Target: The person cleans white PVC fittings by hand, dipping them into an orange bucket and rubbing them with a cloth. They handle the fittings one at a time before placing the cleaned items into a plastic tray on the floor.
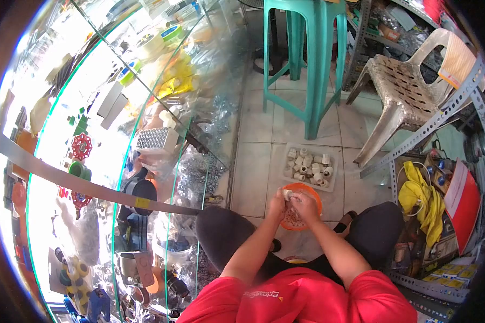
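Note:
Above an orange basin (317, 195) on the floor between my knees, my two hands are close together. A small white piece, which looks like a plastic pipe fitting (288, 193), is gripped in my left hand (277, 205). My right hand (305, 208) is closed right beside the piece, with its fingertips bent toward it; whatever those fingers hold is hidden. Inside the basin, partly covered by my hands, lies liquid or small bits that I cannot make out. Just beyond it, a clear plastic tray (333, 161) holds several similar white fittings.
A glass display case (170, 215) packed with hardware runs along the left. Ahead stands a green plastic stool (312, 107), with a worn plastic chair (399, 89) to its right. A metal shelf with a yellow cloth (423, 199) is near my right knee.

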